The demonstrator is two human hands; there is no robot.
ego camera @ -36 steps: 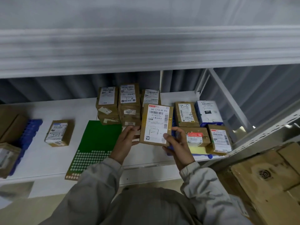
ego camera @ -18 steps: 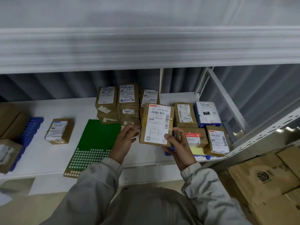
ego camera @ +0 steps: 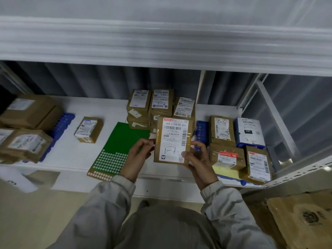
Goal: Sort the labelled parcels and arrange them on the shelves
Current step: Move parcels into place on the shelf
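Both hands grip one parcel: my left hand (ego camera: pixel 139 155) pinches the left edge of the held parcel (ego camera: pixel 173 141) with fingertips, and my right hand (ego camera: pixel 199 161) wraps its lower right corner, thumb across the label face. I hold it upright, label toward me, above the front of the white shelf (ego camera: pixel 71 155), between the green dotted sheet (ego camera: pixel 118 148) and the right-hand group.

Risks, working left to right:
- Brown parcels at far left (ego camera: pixel 27 141) sit stacked on a blue tray (ego camera: pixel 62 123) at the shelf edge; I judge a careless sweep of my sleeve could shift them.
- A lone small parcel (ego camera: pixel 89 129) stands apart; a wrong sort there would go unnoticed, I judge.
- The green sheet overhangs the front lip; setting the held parcel on it could tip it off.
- The centre stack (ego camera: pixel 152 105) behind my hands is two layers high; pushing the parcel in hard could topple it.
- The left-hand pinch is light; if the right hand lets go first, I expect the parcel to swing or drop.
- The right group, with the parcel marked 5-2 (ego camera: pixel 222 130) and the white-and-blue box (ego camera: pixel 248 132), is crowded; forcing a gap could push the front parcels off.

Hard to make out: far-left labels are blurred. The held parcel hides part of the centre stack and a blue tray behind it. Its handwritten mark reads roughly "1-1", uncertain. The carton at lower right (ego camera: pixel 305 221) is cut off.
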